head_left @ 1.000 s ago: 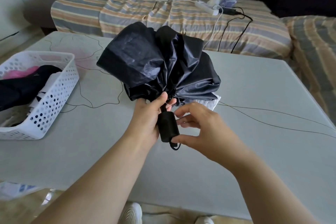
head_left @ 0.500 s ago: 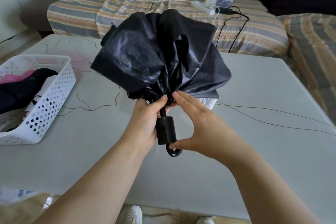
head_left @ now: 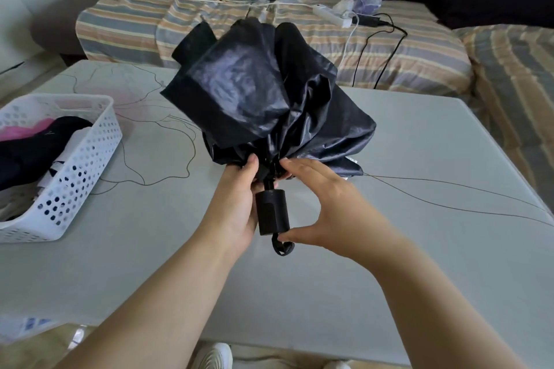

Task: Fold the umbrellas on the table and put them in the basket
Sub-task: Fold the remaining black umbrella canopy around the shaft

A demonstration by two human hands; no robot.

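The white perforated plastic basket [head_left: 75, 171] at nine o'clock ran off the picture's left edge, its dark and pink contents too jumbled to identify. The crumpled black fabric umbrella canopy [head_left: 263, 99] hid its shaft and the left hand's fingers [head_left: 250, 166] beneath its folds.

Readable text: none
Black fabric in basket [head_left: 45, 141], nine o'clock: small pale mark, too blurred to read
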